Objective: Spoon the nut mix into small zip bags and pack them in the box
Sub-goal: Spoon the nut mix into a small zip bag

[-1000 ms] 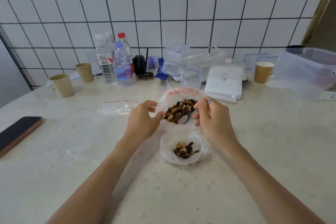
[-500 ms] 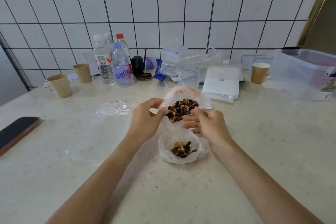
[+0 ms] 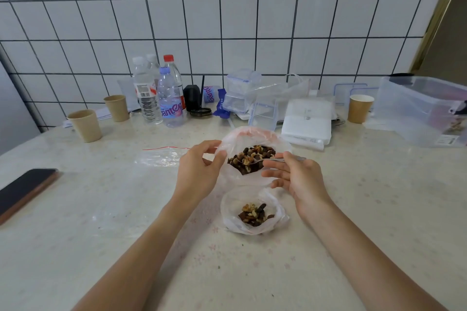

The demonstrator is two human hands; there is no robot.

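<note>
While the left hand (image 3: 199, 171) pinches the rim of the big nut-mix bag (image 3: 255, 156) and the right hand (image 3: 295, 177) holds a spoon (image 3: 262, 160) in it, only one small bag (image 3: 252, 212) on the bench (image 3: 101, 235) is partly filled, unsealed, with boxing still ahead.

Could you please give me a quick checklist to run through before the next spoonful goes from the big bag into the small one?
1. Big bag held open: ok, the left hand pinches its rim.
2. Spoon gripped: ok, the right hand holds its handle, bowl in the nut mix.
3. Spoon loaded: cannot tell, the bowl is hidden among the nuts.
4. Small bag open and upright: ok, it sits open on the table just in front of the big bag, partly filled.
5. Spare zip bag at hand: ok, it lies flat left of the left hand.
</note>
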